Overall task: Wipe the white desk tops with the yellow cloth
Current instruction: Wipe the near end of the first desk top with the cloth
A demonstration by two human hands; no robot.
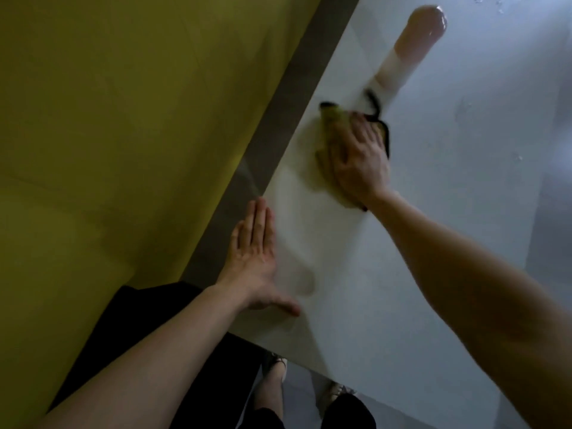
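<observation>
The right hand (360, 159) lies flat on the crumpled yellow cloth with a dark hem (334, 125), which rests on the glossy white desk surface (433, 212). The cloth sticks out beyond the fingertips and to the hand's left. The left hand (253, 258) lies flat on the same surface, nearer the person and to the left of the right hand, well apart from it, along the surface's left edge. Just left of that hand runs a narrow grey strip (272, 125), and beyond it the broad yellow-green partition panel (123, 119)
</observation>
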